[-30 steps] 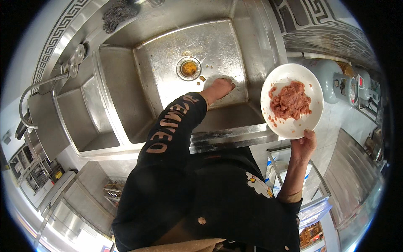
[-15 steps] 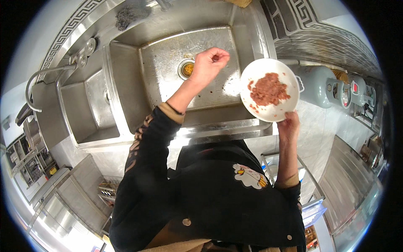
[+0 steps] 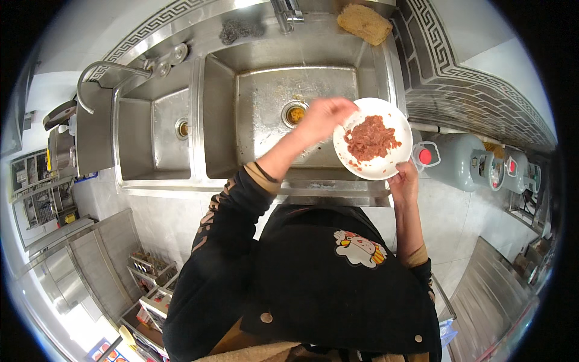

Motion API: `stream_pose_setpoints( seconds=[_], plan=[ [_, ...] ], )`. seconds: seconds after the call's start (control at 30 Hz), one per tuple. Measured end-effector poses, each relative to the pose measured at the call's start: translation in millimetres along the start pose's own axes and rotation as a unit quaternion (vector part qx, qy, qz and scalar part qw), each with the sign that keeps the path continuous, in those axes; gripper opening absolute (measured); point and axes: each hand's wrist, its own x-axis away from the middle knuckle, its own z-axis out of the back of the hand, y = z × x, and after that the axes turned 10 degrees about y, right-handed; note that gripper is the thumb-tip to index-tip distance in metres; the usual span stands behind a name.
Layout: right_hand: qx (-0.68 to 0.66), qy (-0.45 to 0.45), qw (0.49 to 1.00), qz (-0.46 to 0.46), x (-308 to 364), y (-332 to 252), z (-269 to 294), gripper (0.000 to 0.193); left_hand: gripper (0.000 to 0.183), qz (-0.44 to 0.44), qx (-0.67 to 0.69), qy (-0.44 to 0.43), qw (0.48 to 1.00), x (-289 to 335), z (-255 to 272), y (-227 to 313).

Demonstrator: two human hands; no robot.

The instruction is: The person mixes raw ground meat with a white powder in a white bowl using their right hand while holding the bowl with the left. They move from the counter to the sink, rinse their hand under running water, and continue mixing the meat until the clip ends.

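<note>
A round white plate with chopped reddish-brown meat heaped in its middle is above the right end of the large sink. My right hand grips its near right rim, thumb at the edge. My left hand is over the sink, its fingertips at the plate's upper left rim. Its fingers are bent together and slightly blurred, and what they hold, if anything, cannot be made out. Small bits of meat are scattered round the heap. Below the left hand is the sink drain, with yellow scraps in it.
The large steel sink adjoins a smaller basin on the left. A tap, a dark scouring pad and a tan sponge sit along the back ledge. Gas cylinders and a jug with a red cap stand at right.
My left hand has moved from over the sink to the plate's rim. The plate now appears slightly farther left and lower. The view has shifted, bringing the tap and sponge into sight.
</note>
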Motion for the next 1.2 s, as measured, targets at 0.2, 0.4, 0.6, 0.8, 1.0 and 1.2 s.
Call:
stream_pose_setpoints(
  seconds=[0.2, 0.4, 0.6, 0.8, 1.0, 1.2],
  plan=[
    [0.001, -0.040, 0.999, 0.018, -2, 0, 8, 0.044, 0.026, 0.314, 0.405, 0.243, 0.824, -112, 67, -3],
    [-0.001, -0.027, 0.999, 0.024, 7, 3, 9, 0.043, 0.032, 0.214, 0.569, 0.087, 0.789, -136, 82, 20],
    [-0.008, -0.039, 0.999, 0.024, 2, 7, 11, 0.042, 0.024, 0.165, 0.198, -0.084, 0.963, -47, 25, 23],
    [0.008, -0.048, 0.999, -0.006, 2, 9, 11, 0.043, 0.050, -0.246, -0.366, -0.091, 0.893, 33, -35, 10],
    [0.010, -0.037, 0.998, -0.051, 2, 17, 11, 0.045, 0.041, -0.118, -0.349, -0.156, 0.917, 15, -35, 20],
    [0.031, -0.063, 0.997, -0.027, 0, 16, 12, 0.046, 0.029, -0.279, -0.330, -0.146, 0.890, 38, -50, 25]
  ],
)
